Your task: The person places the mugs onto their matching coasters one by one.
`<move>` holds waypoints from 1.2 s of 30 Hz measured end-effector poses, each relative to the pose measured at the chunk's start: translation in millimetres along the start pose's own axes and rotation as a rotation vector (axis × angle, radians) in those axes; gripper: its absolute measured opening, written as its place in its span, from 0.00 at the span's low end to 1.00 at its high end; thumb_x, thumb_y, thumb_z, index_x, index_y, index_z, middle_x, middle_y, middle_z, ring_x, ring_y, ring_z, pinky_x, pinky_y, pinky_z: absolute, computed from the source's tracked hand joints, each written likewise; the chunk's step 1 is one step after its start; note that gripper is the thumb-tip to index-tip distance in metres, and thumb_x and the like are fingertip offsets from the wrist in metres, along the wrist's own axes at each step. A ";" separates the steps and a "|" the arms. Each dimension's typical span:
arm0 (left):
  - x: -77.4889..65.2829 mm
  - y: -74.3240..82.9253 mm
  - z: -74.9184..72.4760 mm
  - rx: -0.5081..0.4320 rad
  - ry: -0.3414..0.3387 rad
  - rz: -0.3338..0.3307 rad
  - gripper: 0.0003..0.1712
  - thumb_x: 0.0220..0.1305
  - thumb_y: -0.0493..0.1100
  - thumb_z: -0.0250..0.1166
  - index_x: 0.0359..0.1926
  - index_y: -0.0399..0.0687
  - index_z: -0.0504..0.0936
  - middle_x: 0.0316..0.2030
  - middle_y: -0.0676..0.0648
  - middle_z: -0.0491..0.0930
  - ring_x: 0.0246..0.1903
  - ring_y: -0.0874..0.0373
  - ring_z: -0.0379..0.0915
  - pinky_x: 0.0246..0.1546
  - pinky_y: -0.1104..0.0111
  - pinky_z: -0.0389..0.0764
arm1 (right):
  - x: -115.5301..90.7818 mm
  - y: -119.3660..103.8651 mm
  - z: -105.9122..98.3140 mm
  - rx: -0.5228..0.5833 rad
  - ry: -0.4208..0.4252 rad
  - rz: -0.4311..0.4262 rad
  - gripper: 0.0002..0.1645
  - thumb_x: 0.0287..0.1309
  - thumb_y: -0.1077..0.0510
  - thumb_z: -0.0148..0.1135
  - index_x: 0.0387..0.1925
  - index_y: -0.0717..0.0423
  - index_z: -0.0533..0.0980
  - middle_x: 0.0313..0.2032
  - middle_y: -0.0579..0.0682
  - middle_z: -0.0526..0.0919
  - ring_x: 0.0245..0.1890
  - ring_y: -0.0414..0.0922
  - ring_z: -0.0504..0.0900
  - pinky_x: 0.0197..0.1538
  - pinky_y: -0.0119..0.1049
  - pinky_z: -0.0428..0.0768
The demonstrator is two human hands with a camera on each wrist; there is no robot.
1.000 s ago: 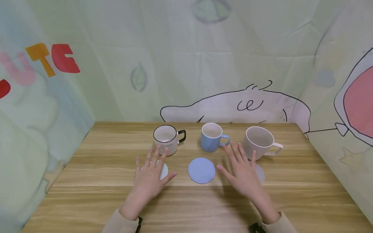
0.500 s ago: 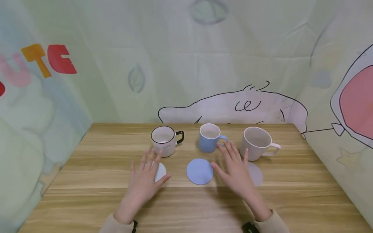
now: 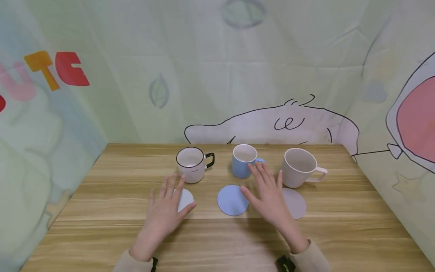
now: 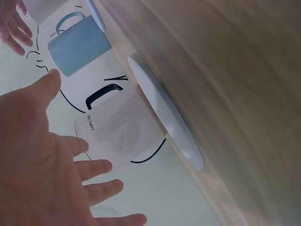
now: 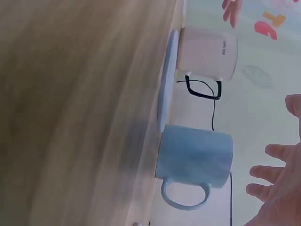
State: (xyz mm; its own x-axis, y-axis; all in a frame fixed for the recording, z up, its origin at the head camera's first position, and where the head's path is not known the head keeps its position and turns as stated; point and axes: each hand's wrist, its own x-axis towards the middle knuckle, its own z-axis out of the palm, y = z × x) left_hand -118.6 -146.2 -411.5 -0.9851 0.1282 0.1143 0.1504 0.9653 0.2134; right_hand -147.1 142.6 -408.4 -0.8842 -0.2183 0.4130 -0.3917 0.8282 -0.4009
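My left hand, fingers spread, hovers above a white round coaster and partly covers it. Just beyond its fingertips stands a white mug with a black rim and black handle. With fingers extended, my right hand is over the table between a blue coaster and a pinkish-grey coaster. Its fingertips overlap the lower side of a blue mug and hide part of that mug's handle in the head view. Both palms hold nothing; the right wrist view shows a gap between fingers and blue mug.
A wide pinkish-grey mug with its handle to the right stands behind its matching coaster. The wooden table ends at a printed cloth backdrop at the back, with cloth along both sides too.
My right hand has moved left, from near the wide mug toward the blue mug, uncovering more of the pinkish-grey coaster. The left hand has shifted slightly left. Mugs and coasters have stayed put.
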 end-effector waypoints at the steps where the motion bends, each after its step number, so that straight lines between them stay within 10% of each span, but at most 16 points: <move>1: -0.2 -0.2 -0.4 0.000 0.001 0.000 0.50 0.62 0.68 0.56 0.76 0.52 0.48 0.76 0.41 0.46 0.75 0.40 0.40 0.66 0.32 0.47 | 1.2 -0.1 1.1 0.008 0.004 -0.005 0.41 0.61 0.38 0.57 0.71 0.45 0.59 0.72 0.53 0.61 0.74 0.56 0.54 0.70 0.70 0.37; 36: -8.2 -14.1 -0.9 -0.016 -0.037 -0.004 0.50 0.61 0.66 0.59 0.75 0.49 0.50 0.75 0.39 0.51 0.73 0.38 0.46 0.62 0.30 0.53 | 32.4 -11.4 18.5 0.262 -0.014 -0.138 0.34 0.65 0.48 0.57 0.69 0.52 0.62 0.69 0.54 0.65 0.73 0.50 0.59 0.75 0.58 0.47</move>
State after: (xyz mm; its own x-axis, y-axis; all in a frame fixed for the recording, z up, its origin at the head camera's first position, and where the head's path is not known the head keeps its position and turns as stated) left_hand -112.5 -161.1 -414.5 -0.9881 0.1327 0.0779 0.1473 0.9621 0.2296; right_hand -176.1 116.5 -405.6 -0.8210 -0.3279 0.4674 -0.5588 0.6293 -0.5401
